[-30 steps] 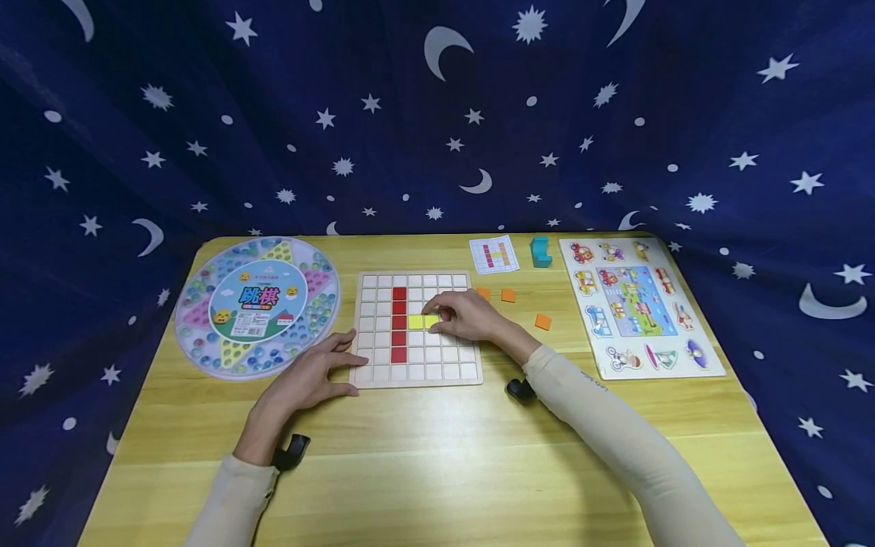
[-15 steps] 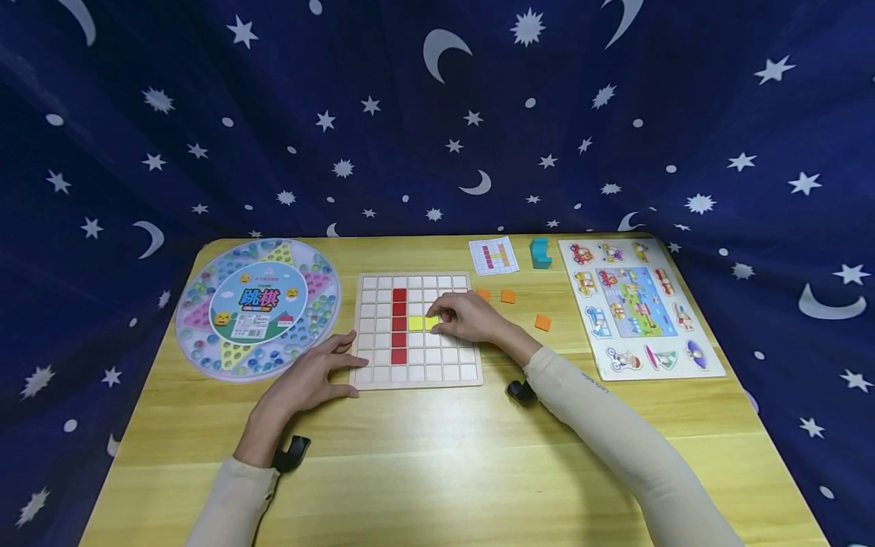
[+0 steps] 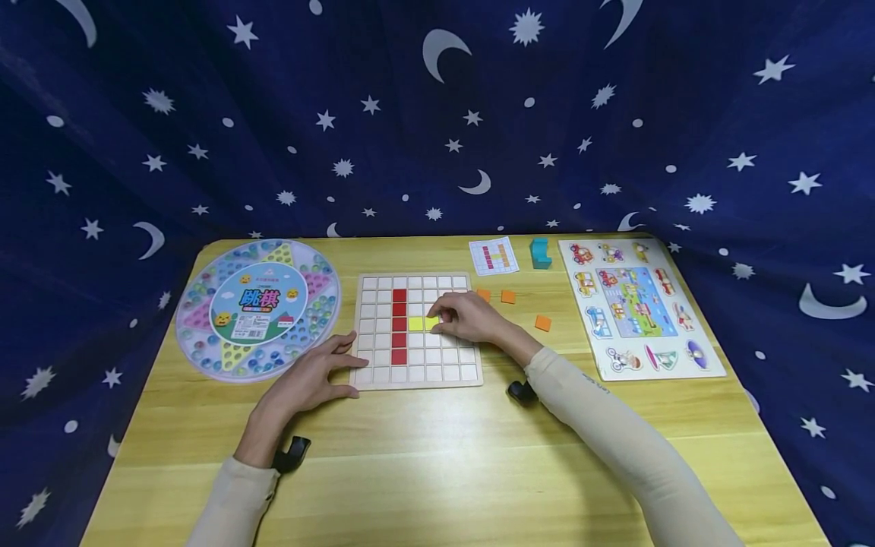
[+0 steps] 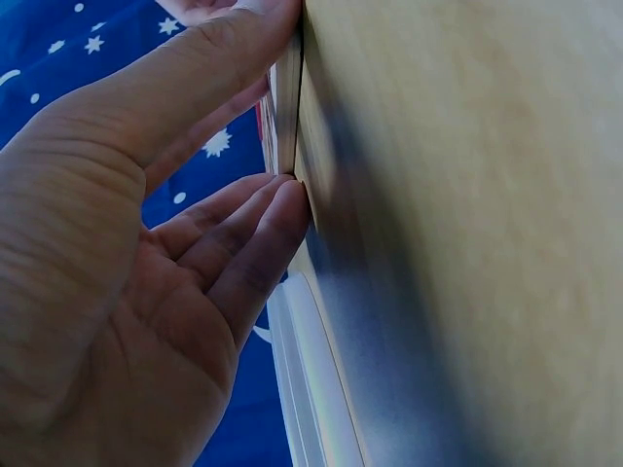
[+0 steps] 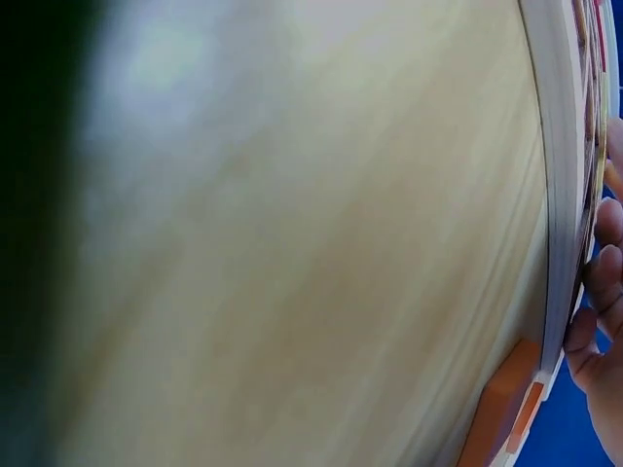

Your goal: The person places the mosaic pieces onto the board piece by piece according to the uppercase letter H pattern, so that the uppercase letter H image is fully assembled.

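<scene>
A white gridded wooden board (image 3: 374, 347) lies on the table, with a column of red square tiles (image 3: 399, 324) in its grid. Two yellow tiles sit side by side to the right of that column: the nearer one to the red (image 3: 415, 324) is in plain sight, and my right hand (image 3: 466, 316) pinches at the second yellow tile (image 3: 431, 323), partly covering it. My left hand (image 3: 311, 376) rests at the board's front left corner, fingers spread; in the left wrist view its fingertips (image 4: 290, 199) touch the board's edge. Right fingertips (image 5: 605, 263) show over the board in the right wrist view.
Orange tiles (image 3: 508, 296) lie right of the board. Behind them are a printed pattern card (image 3: 494, 256) and a teal block (image 3: 540, 254). A round marble game board (image 3: 258, 304) stands left, a picture puzzle (image 3: 636, 308) right. A star-patterned curtain (image 3: 437, 114) hangs behind the table.
My right fingertips have shifted slightly to the right over the second yellow tile. The left hand stays at the board's corner.
</scene>
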A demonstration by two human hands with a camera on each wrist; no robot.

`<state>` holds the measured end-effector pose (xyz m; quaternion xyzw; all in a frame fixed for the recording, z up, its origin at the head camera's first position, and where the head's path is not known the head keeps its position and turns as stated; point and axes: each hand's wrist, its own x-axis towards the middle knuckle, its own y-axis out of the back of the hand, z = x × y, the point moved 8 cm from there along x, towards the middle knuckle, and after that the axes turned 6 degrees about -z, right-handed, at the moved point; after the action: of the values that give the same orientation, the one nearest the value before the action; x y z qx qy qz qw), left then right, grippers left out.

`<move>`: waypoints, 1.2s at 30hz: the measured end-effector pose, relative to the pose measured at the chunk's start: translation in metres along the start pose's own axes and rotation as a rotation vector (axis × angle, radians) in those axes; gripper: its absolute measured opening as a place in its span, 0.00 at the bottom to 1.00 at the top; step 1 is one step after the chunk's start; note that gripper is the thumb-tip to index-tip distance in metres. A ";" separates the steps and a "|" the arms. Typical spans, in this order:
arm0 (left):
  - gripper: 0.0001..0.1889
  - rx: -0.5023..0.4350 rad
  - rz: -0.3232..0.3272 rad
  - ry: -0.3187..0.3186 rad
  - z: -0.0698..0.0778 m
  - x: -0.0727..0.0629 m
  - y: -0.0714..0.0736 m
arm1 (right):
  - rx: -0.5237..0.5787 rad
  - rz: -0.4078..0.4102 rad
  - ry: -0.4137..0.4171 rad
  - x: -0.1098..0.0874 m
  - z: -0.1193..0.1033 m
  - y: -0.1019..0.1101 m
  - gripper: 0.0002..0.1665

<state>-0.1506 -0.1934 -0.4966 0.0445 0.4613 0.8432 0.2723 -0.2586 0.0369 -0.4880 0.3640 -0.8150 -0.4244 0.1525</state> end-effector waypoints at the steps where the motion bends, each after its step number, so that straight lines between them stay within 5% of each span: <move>1: 0.26 0.001 0.001 0.000 0.000 0.000 0.000 | 0.018 -0.001 -0.004 -0.001 0.001 0.001 0.12; 8: 0.26 -0.001 0.004 -0.001 0.000 -0.001 0.000 | 0.140 0.004 -0.065 -0.008 0.012 0.011 0.14; 18: 0.25 0.013 0.015 -0.021 0.002 -0.002 0.001 | 0.220 0.060 -0.039 -0.025 0.034 0.032 0.15; 36: 0.25 0.006 0.009 -0.010 0.001 -0.001 0.000 | 0.140 0.117 -0.103 -0.043 0.077 0.065 0.15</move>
<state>-0.1498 -0.1936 -0.4960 0.0515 0.4623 0.8428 0.2706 -0.3020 0.1368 -0.4792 0.3032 -0.8693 -0.3748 0.1091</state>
